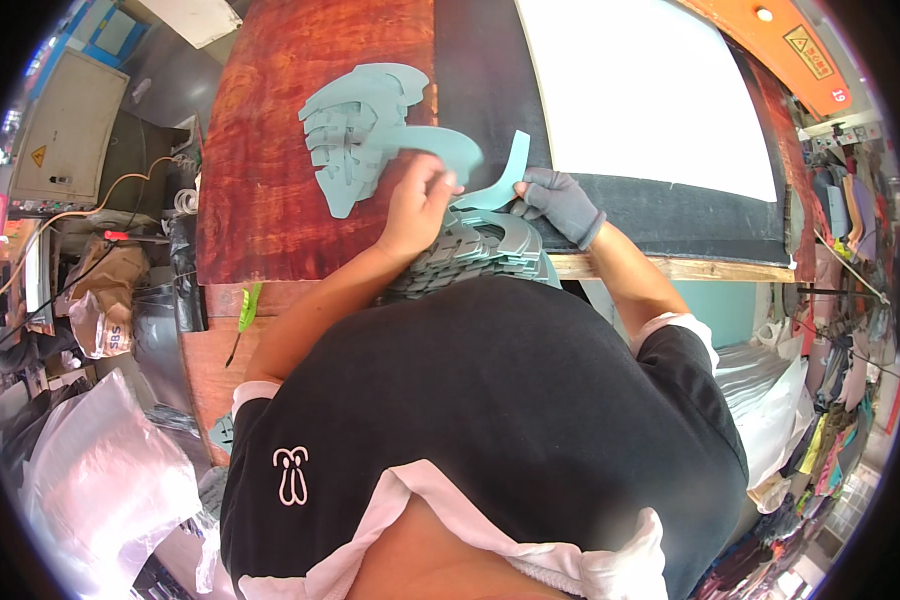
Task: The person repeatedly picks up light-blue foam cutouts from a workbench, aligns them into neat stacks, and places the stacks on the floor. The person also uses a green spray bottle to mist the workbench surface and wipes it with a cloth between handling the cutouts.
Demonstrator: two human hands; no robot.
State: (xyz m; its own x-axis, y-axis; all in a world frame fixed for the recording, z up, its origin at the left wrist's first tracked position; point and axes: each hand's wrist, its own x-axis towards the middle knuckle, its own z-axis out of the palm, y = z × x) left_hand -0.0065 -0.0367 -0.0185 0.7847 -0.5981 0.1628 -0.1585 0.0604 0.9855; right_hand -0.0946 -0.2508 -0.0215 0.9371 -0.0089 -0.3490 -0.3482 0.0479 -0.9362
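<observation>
My bare left hand [417, 205] has its fingers curled together at the edge of a curved, pale blue-green cut-out piece [450, 148], which is slightly blurred. In a grey glove, my right hand [562, 205] pinches the narrow arm of a matching curved piece [511, 172]. Whether these are two parts of one cut-out I cannot tell. Just below both hands, a thick stack of similar cut-outs [475, 250] sits at the table's near edge, partly hidden by my body. Further off to the left lies a loose pile of the same pieces [345, 135].
The red-brown wooden table [260, 170] joins a black work surface [670, 222] with a large white sheet or board [650, 95] on it. An orange machine part [785, 45] overhangs the far right. Plastic bags [110, 470] lie at the left; coloured scraps [845, 210] hang at the right.
</observation>
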